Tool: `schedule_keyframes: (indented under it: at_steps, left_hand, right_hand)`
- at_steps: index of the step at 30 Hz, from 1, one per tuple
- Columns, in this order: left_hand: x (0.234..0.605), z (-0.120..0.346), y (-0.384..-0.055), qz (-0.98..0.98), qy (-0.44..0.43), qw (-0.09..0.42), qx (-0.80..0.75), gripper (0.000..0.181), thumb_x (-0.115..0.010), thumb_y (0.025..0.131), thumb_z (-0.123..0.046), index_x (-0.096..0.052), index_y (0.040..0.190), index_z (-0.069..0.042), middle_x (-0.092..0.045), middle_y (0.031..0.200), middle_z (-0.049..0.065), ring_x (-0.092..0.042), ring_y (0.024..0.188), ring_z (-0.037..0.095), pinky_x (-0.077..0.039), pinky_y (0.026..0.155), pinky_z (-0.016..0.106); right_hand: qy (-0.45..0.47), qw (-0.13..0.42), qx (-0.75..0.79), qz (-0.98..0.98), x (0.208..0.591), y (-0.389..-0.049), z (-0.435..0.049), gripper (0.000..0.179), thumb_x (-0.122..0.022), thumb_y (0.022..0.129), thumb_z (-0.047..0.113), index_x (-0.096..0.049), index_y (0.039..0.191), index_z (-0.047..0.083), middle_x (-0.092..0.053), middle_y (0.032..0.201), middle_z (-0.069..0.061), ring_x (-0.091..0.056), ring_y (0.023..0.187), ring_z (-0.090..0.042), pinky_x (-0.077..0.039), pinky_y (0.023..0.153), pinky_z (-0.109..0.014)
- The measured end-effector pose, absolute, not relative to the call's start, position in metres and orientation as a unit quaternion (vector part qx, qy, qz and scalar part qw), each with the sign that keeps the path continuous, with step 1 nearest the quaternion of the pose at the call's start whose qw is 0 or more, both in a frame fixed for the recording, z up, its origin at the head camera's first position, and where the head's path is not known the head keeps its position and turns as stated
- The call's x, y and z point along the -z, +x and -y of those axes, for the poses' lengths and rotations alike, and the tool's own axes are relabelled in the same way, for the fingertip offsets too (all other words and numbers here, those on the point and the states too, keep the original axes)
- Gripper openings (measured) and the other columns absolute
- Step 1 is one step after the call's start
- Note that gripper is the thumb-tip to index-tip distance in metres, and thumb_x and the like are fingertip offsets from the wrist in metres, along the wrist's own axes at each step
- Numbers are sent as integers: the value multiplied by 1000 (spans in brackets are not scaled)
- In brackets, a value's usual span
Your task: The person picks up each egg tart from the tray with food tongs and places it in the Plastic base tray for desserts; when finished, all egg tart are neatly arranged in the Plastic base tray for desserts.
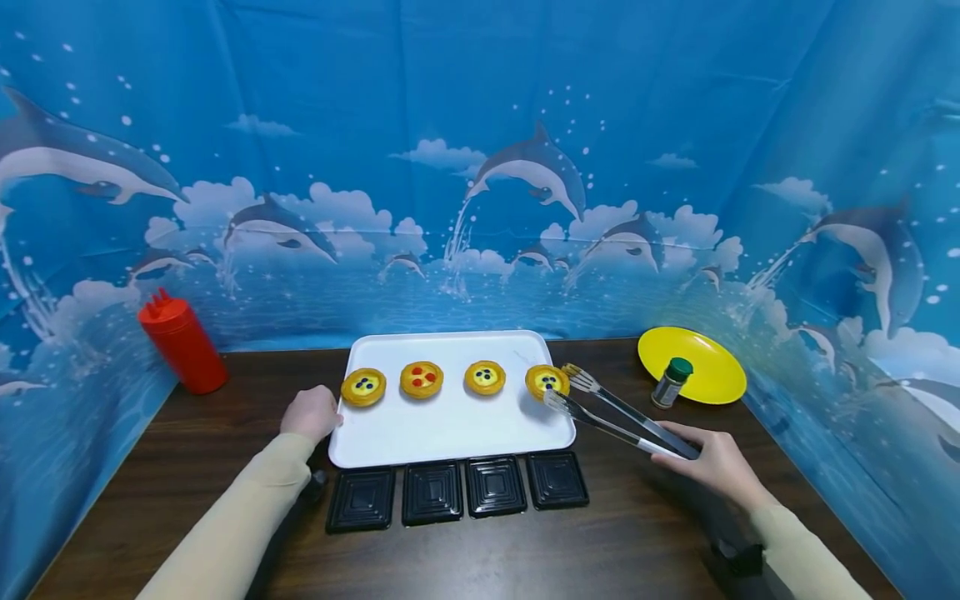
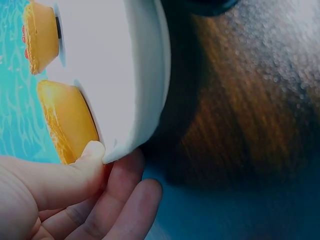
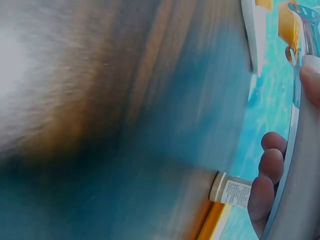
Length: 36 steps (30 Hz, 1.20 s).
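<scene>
On the wooden counter (image 1: pixel 480 558), the white tray (image 1: pixel 450 429) is laid with its long axis left to right, its left rim pinched by the left grip (image 1: pixel 310 412). The tongs (image 1: pixel 645 420), clasped in the right grip (image 1: pixel 712 464), are pointed diagonally forward and left at the tray's right end. Also set out are a yellow plate (image 1: pixel 716 367), red squeeze bottle (image 1: pixel 182 348), four black dishes (image 1: pixel 432 492) before the tray, three tarts (image 1: pixel 422 380) on it, a fourth tart (image 1: pixel 543 380) between the tong tips, and, between tongs and plate, a green-capped jar (image 1: pixel 670 384).

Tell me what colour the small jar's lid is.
The lid is green, seen best in the head view.
</scene>
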State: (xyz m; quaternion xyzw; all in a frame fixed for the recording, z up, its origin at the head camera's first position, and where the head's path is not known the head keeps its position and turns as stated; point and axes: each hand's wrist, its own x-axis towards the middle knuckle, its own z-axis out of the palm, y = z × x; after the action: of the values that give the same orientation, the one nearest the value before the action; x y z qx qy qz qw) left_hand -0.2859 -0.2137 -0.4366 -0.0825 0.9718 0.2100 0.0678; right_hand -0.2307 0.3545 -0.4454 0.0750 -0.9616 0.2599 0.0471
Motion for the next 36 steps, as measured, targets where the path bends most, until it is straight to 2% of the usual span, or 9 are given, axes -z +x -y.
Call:
schedule_keyframes:
  at_steps: [4,11,23,27,36]
  left_hand:
    - [439,214,-287,-971,-83,68,-212,13,-69,85,-5,-66,84,8,-56,63,9,-51,62,24,-43,60,32]
    - [439,216,-286,-972,-77,67,-214,13,-68,85,-5,-66,80,6,-54,60,9,-50,60,23,-42,58,31]
    - [438,216,-286,-971,-74,65,-217,12,-68,85,-4,-67,82,8,-57,63,10,-51,62,24,-44,59,33]
    - [438,216,-286,-972,-72,67,-215,13,-67,85,-5,-67,82,8,-57,63,10,-51,62,25,-44,59,33]
    - [437,215,-285,-972,-66,58,-216,14,-67,86,-4,-66,85,10,-58,64,11,-52,62,25,-45,60,35]
  right_hand:
    - [78,55,-254,963,444,-220,-357,58,-75,76,47,-64,123,15,-67,87,-2,-47,67,-14,-32,50,-24]
    - [84,60,-253,962,446,-198,-362,58,-77,74,47,-65,122,16,-70,99,-5,-49,69,-9,-38,54,-22]
    - [80,67,-267,958,458,-154,-368,54,-81,71,40,-68,117,14,-71,95,-1,-52,67,-1,-45,58,-22]
    - [81,59,-267,959,461,-144,-369,54,-81,71,38,-68,117,13,-71,94,-2,-50,65,0,-45,56,-21]
    - [66,19,-262,963,462,-134,-371,57,-78,73,44,-66,120,14,-70,97,-2,-50,66,-1,-43,57,-21]
